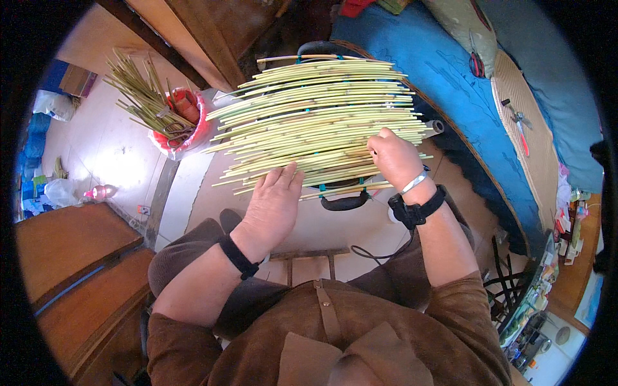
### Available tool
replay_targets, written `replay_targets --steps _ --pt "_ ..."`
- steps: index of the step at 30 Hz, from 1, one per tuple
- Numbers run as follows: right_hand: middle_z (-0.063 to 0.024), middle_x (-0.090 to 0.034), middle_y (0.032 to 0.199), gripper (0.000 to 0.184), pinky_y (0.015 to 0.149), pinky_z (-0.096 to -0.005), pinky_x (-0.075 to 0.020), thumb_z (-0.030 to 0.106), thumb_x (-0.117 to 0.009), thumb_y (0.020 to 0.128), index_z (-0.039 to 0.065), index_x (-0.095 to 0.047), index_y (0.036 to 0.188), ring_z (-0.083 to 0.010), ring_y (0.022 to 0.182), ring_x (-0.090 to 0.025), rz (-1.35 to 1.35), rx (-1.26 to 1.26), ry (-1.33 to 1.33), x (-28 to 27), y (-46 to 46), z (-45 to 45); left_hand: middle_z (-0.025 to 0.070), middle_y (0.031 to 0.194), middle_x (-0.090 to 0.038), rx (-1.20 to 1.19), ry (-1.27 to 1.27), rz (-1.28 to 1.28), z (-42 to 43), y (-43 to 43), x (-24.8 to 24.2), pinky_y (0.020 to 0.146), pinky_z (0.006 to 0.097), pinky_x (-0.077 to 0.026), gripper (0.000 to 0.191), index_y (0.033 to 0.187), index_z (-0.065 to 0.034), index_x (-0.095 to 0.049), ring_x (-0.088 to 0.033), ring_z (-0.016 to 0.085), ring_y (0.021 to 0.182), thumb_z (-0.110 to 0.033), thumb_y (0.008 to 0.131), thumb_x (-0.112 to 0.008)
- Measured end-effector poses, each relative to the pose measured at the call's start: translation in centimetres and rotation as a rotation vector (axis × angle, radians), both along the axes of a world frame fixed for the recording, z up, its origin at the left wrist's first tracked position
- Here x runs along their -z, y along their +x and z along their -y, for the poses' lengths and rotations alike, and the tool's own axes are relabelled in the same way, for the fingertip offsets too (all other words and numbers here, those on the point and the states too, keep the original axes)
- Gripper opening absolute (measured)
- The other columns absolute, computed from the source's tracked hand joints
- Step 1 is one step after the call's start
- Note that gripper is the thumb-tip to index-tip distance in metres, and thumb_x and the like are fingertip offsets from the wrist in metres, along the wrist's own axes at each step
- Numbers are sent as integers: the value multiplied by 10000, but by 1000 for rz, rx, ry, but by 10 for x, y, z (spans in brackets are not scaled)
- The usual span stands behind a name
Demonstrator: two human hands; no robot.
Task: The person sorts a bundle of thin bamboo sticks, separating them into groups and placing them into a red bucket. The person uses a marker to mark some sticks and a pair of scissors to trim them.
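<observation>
Many thin yellow-green plant stalks [309,118] lie side by side in rows, running left to right across a support with black curved handles [344,201]. Teal ties [322,187] show between some rows and at the near edge. My left hand [275,198] rests palm down, fingers extended and a little apart, on the near left part of the stalks. Curled over the near right part, my right hand [396,157] has its thumb and fingers closed together; whether a stalk is pinched in it is hidden. A single stalk [345,191] lies along the near handle.
A red bucket [202,116] lined with plastic holds more stalks [140,91] and scissors [176,134]. A blue-covered bed [434,58] at right bears red-handled scissors [476,65] and a red-handled tool [522,135]. Wooden furniture [77,241] stands at lower left. A black cable [381,255] hangs by my right wrist.
</observation>
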State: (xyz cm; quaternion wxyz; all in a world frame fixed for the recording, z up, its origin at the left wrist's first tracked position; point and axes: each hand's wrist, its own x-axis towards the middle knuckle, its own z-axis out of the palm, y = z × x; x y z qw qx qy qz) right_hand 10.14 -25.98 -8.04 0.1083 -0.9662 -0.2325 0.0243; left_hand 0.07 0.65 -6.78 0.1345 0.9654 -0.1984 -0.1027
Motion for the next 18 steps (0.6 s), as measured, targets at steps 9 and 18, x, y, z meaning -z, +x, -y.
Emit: replay_targets --steps 9,18 --pt "-138 -564 828 26 634 -466 -502 49 -565 787 69 -579 779 -368 733 -607 0 -2 -25 -4 -2 -5 172 1366 -491 0 -13 45 -2 5 2 1055 423 -356 405 1260 22 -521 -451 298 1257 -75 869 -480" --pt "-123 -572 856 42 634 -447 -489 96 -612 835 74 -576 841 -359 757 -591 37 75 75 -12 -2 7 152 1375 -483 48 20 9 -1 4 0 1059 441 -356 397 1269 1 -522 -436 300 1280 -98 884 -531"
